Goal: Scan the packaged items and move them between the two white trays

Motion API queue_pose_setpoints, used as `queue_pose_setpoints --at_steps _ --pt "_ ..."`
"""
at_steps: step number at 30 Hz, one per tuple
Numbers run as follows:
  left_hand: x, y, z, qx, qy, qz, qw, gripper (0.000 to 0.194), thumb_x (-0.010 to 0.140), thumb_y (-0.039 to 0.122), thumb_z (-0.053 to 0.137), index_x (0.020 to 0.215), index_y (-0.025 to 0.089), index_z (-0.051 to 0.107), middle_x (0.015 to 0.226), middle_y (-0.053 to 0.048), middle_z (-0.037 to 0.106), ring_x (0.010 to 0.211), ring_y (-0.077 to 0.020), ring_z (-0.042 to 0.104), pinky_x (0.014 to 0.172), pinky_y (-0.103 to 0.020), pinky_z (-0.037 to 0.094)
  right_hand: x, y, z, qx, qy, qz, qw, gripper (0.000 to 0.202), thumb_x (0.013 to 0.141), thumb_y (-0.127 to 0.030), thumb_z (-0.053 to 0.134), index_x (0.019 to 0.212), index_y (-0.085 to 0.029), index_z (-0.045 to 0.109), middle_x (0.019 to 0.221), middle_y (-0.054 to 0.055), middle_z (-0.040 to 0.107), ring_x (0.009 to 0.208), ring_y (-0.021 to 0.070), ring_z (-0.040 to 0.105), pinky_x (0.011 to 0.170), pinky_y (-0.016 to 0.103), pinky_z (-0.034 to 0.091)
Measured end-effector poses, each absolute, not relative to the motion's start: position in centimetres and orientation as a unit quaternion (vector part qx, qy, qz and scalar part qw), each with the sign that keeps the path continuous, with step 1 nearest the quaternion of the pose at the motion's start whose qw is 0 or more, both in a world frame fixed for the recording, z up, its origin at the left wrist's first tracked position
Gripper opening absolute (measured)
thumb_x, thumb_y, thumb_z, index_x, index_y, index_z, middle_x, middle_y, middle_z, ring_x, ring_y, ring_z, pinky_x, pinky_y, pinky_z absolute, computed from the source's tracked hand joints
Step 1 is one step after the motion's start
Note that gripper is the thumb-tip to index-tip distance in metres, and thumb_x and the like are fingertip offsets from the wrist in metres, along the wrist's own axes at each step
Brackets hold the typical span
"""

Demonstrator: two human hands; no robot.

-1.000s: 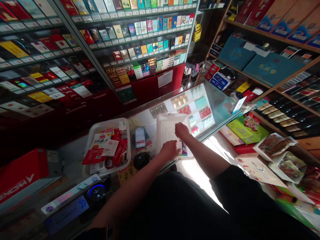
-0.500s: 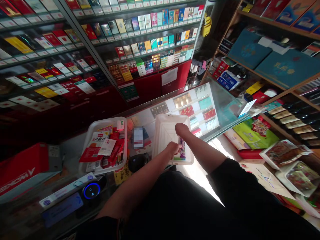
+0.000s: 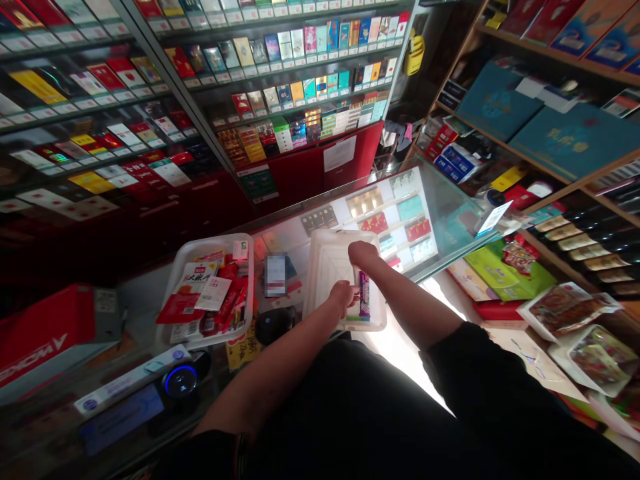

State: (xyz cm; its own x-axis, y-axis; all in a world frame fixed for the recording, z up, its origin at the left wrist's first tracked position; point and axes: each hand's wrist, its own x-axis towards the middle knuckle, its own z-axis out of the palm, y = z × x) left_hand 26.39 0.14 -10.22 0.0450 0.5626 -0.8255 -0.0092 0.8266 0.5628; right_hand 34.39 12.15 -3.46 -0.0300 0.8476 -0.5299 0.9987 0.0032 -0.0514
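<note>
A white plastic basket (image 3: 319, 267) stands on the glass counter, with both my hands inside it. Along its right side lies a purple snack packet (image 3: 365, 295), with a green and blue edge of another item below it. My left hand (image 3: 343, 297) is just left of the packet, fingers loosely parted and pointing at it, with a small gap between. Farther up, near the basket's upper right corner, my right hand (image 3: 362, 255) is closed with its fingers curled down; whatever it grips is hidden.
On the left sits a second basket (image 3: 251, 287) full of red and white snack packets. A phone (image 3: 276, 275) and a black rounded device (image 3: 274, 325) lie between the baskets. A glowing blue-ringed device (image 3: 181, 382) is at lower left. Shelves of cigarette packs (image 3: 280, 47) rise behind.
My left hand has drawn slightly left, off the purple packet, which shows more fully. My right hand has shifted a little to the left and stays closed.
</note>
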Motion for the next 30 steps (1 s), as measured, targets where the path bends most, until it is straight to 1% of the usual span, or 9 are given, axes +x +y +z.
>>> queue_pose_setpoints --at_steps 2,5,7,11,14,17,21,27,30 --pt "26.1 0.1 -9.9 0.221 0.662 0.211 0.684 0.038 0.085 0.019 0.074 0.121 0.021 0.063 0.095 -0.004 0.072 0.075 -0.0124 0.066 0.069 -0.023 0.052 34.4 12.1 -2.4 0.665 0.691 -0.208 0.191 0.04 0.07 -0.01 0.092 0.108 -0.01 0.081 0.107 0.023 0.078 0.102 0.0342 0.079 0.089 0.04 0.063" --pt "25.6 0.2 -9.5 0.241 0.664 0.213 0.674 0.026 0.082 0.023 0.08 0.105 0.019 0.069 0.09 -0.004 0.07 0.07 -0.0118 0.061 0.067 -0.024 0.052 34.6 11.8 -0.9 0.659 0.698 -0.202 0.197 0.032 0.074 -0.009 0.089 0.105 -0.01 0.081 0.11 0.023 0.078 0.103 0.0339 0.078 0.089 0.039 0.062" --pt "25.4 0.4 -9.2 0.252 0.671 0.222 0.661 0.02 0.081 0.024 0.082 0.094 0.018 0.069 0.089 -0.004 0.069 0.07 -0.0115 0.058 0.066 -0.023 0.051 35.0 11.7 0.0 0.662 0.699 -0.196 0.187 0.031 0.078 -0.009 0.085 0.108 -0.011 0.081 0.113 0.022 0.078 0.105 0.0339 0.077 0.088 0.038 0.061" --pt "24.8 0.6 -8.1 0.268 0.677 0.248 0.639 0.017 0.081 0.023 0.082 0.085 0.017 0.067 0.084 -0.003 0.067 0.07 -0.0111 0.058 0.066 -0.023 0.049 36.3 11.4 1.1 0.681 0.691 -0.191 0.151 0.03 0.086 -0.01 0.077 0.116 -0.012 0.08 0.12 0.023 0.077 0.107 0.033 0.076 0.088 0.037 0.06" --pt "23.9 0.7 -7.0 0.282 0.674 0.268 0.628 0.016 0.081 0.023 0.082 0.084 0.016 0.069 0.078 -0.002 0.065 0.068 -0.0111 0.059 0.067 -0.023 0.048 37.7 11.3 1.8 0.689 0.687 -0.2 0.115 0.025 0.094 -0.014 0.07 0.116 -0.012 0.081 0.12 0.021 0.078 0.107 0.0285 0.076 0.089 0.032 0.057" --pt "22.7 0.8 -5.8 0.301 0.671 0.289 0.613 0.012 0.083 0.024 0.079 0.086 0.016 0.071 0.076 -0.002 0.066 0.068 -0.0112 0.058 0.067 -0.024 0.046 39.3 11.0 2.4 0.685 0.682 -0.252 0.044 0.022 0.099 -0.02 0.066 0.11 -0.013 0.084 0.105 0.015 0.081 0.099 0.0226 0.076 0.086 0.027 0.055" --pt "20.4 1.1 -3.8 0.337 0.663 0.311 0.592 0.011 0.08 0.026 0.079 0.081 0.016 0.075 0.074 -0.001 0.067 0.068 -0.0116 0.057 0.066 -0.025 0.043 40.8 10.0 2.9 0.683 0.635 -0.351 -0.082 0.019 0.096 -0.022 0.069 0.102 -0.013 0.085 0.085 0.009 0.081 0.08 0.0182 0.075 0.077 0.025 0.053" --pt "15.5 1.8 -0.3 0.493 0.628 0.289 0.528 0.019 0.076 0.036 0.08 0.074 0.017 0.078 0.059 0.003 0.058 0.056 -0.011 0.045 0.055 -0.027 0.03 40.1 8.2 3.4 0.658 0.591 -0.42 -0.203 0.016 0.089 -0.024 0.071 0.093 -0.014 0.082 0.083 0.006 0.079 0.073 0.0166 0.072 0.069 0.024 0.052" --pt "12.7 2.2 0.7 0.537 0.622 0.262 0.506 0.023 0.08 0.043 0.076 0.078 0.02 0.079 0.061 0.002 0.061 0.057 -0.0126 0.049 0.055 -0.026 0.034 39.0 7.3 3.3 0.623 0.611 -0.424 -0.242 0.017 0.085 -0.029 0.071 0.086 -0.015 0.081 0.08 0.005 0.078 0.075 0.0177 0.071 0.072 0.026 0.052"
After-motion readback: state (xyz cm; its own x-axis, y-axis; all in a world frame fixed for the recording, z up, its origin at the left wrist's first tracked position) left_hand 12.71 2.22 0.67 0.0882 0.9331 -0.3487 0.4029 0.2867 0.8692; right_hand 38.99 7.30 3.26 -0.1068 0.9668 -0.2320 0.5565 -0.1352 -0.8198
